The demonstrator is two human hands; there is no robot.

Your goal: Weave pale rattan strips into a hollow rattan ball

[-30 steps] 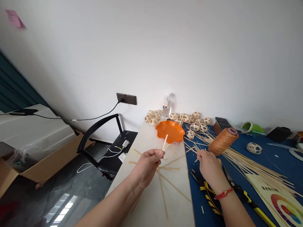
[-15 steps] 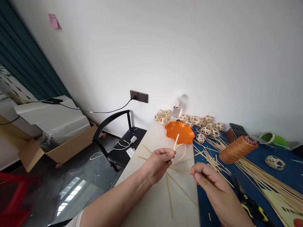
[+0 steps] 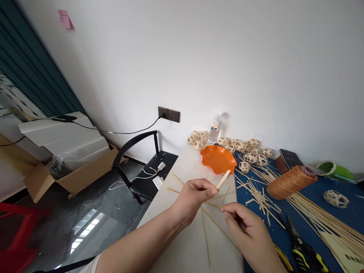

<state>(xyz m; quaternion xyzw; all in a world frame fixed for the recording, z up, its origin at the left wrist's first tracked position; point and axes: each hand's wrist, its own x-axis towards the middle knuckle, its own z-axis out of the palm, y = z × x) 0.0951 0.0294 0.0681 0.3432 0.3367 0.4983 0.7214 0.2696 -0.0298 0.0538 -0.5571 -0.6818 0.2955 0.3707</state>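
Note:
In the head view my left hand point(image 3: 196, 198) pinches a pale flat bamboo strip point(image 3: 223, 179) between thumb and fingers, its end pointing up and right. Just right of it, my right hand point(image 3: 248, 229) has thumb and forefinger closed on a thin, dark, curved strand point(image 3: 225, 198) that looks like wire. The hands are apart. Beneath them, several bamboo strips point(image 3: 206, 237) fan out across the pale tabletop; their crossing point is partly hidden by my left hand. An orange wavy-edged plate point(image 3: 217, 159) lies beyond the hands.
Woven bamboo balls point(image 3: 251, 157) and a water bottle point(image 3: 215, 128) line the wall. On the blue mat are an orange twine spool point(image 3: 291, 182), loose bamboo strips point(image 3: 321, 212) and black-yellow cutters point(image 3: 300, 242). A black chair point(image 3: 152, 170) stands left of the table.
My right hand has moved left, closer to my left hand, and the thin strand now shows in it. The strip in my left hand tilts further right; its curled loop no longer shows.

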